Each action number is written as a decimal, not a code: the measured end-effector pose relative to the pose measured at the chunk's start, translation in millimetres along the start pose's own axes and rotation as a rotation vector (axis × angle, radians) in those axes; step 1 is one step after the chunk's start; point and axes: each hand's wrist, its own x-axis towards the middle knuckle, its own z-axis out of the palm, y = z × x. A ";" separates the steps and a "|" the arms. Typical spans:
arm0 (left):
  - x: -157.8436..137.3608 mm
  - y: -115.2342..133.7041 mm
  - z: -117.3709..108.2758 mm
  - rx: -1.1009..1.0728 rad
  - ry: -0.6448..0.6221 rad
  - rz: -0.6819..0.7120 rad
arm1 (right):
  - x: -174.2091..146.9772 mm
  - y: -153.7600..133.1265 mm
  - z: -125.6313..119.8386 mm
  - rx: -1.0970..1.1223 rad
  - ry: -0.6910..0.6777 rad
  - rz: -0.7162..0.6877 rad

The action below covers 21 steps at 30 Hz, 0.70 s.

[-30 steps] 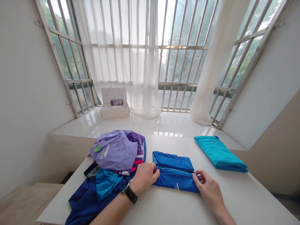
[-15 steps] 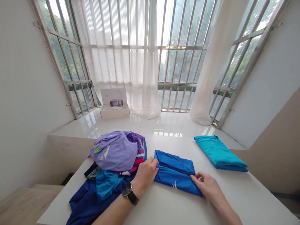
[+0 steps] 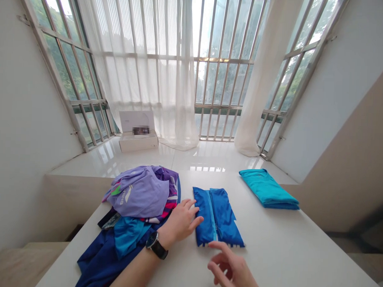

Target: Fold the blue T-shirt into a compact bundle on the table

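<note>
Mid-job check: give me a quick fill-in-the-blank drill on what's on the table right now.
1. The left hand rests against the folded ____ garment.
2. The right hand is open and holds ____.
3. The folded teal shirt lies to the ____ of that garment.
4. The left wrist wears a ____.

Missing words: blue; nothing; right; watch

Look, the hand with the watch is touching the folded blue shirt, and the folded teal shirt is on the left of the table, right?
Not quite: the head view shows the folded teal shirt on the table's right. The left hand, wearing the watch, does touch the folded blue shirt.
</note>
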 end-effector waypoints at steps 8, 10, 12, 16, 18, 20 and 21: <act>-9.4 13.4 18.4 -0.087 -0.212 0.176 | 23.2 22.0 -52.9 -0.597 0.279 -0.281; -8.5 13.4 23.5 -0.075 -0.209 0.167 | 26.2 28.9 -51.4 -0.634 0.248 -0.292; -7.3 11.5 25.9 -0.060 -0.198 0.155 | 26.9 30.6 -43.7 -0.637 0.244 -0.305; -5.8 5.3 24.5 -0.033 -0.180 0.142 | 26.1 21.4 -23.6 -0.620 0.182 -0.335; -5.4 1.9 22.0 -0.013 -0.165 0.119 | 26.7 15.0 -15.7 -0.602 0.148 -0.332; -4.8 -0.7 19.0 0.013 -0.134 0.094 | 28.3 9.9 -9.9 -0.587 0.150 -0.317; -4.5 -1.5 17.6 0.028 -0.113 0.087 | 29.3 8.2 -7.5 -0.585 0.154 -0.311</act>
